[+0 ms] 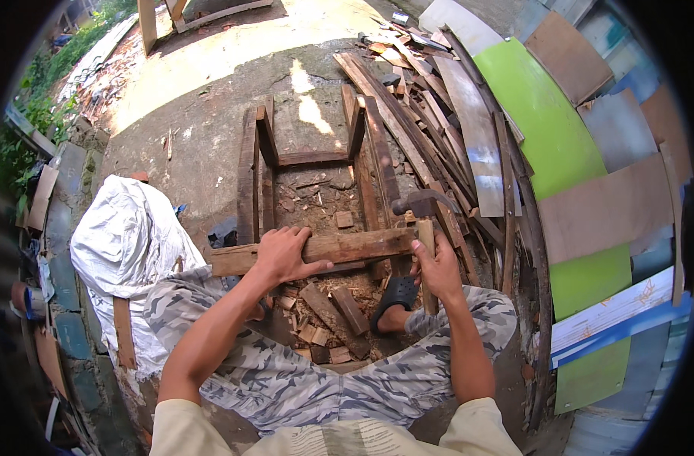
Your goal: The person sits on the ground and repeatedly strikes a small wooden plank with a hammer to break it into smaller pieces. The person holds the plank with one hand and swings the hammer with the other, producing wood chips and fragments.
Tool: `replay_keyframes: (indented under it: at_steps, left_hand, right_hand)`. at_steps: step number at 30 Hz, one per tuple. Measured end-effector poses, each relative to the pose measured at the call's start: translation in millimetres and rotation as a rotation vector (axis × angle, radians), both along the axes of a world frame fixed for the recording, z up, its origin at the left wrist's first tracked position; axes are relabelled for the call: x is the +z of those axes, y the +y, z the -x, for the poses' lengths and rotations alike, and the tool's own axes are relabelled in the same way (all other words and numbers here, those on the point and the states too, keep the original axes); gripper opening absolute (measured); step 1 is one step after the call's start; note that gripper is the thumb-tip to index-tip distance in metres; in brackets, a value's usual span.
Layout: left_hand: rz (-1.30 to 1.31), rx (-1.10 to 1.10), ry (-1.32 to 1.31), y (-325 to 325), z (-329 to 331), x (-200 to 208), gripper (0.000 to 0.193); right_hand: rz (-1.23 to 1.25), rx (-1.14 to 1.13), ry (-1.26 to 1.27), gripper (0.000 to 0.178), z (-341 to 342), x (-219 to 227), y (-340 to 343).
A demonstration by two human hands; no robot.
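left hand (285,254): grasped the plank (362,247) from above, with fingers over the far edge and thumb spread along the near side.
right hand (438,262): clenched round the wooden handle of the hammer (425,231).
plank: lay crosswise at the near end of the wooden frame (313,158), just beyond the lap, reaching past the frame on the left.
hammer: stood roughly upright, dark head uppermost, by the plank's right end; could not tell whether touching.
wooden frame: rested on the concrete ground (202,137), with two sides running away from the person and a crossbar joining them toward the far end.
offcuts (351,310): lay scattered among shavings between the feet, just below the plank.
dark shoe (396,296): showed on the right foot, beside the offcuts.
camouflage trousers (263,380): spread wide at the knees, below both forearms.
white bundle (134,235): sat crumpled beside the left knee.
timber strips (396,121): lay heaped to the right of the frame.
green panel (541,114): leaned among other sheets, far right.
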State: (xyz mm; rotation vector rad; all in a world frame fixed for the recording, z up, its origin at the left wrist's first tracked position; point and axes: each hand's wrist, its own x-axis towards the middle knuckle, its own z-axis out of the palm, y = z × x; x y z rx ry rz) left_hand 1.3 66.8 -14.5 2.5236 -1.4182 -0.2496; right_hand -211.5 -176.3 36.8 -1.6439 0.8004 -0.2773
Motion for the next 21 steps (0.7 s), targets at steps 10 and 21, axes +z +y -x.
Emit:
replay_keyframes:
  at_steps: [10, 21]
  left_hand:
    - [0.009, -0.027, 0.08, 1.2, -1.1, 4.3, 0.087]
    - [-0.011, -0.019, 0.152, -4.3, -5.6, 6.0, 0.076]
  right_hand:
    - [0.225, 0.066, 0.111, 0.035, -9.4, -21.1, 55.3]
    - [0.264, -0.071, 0.095, 0.024, -20.7, -52.1, 100.1]
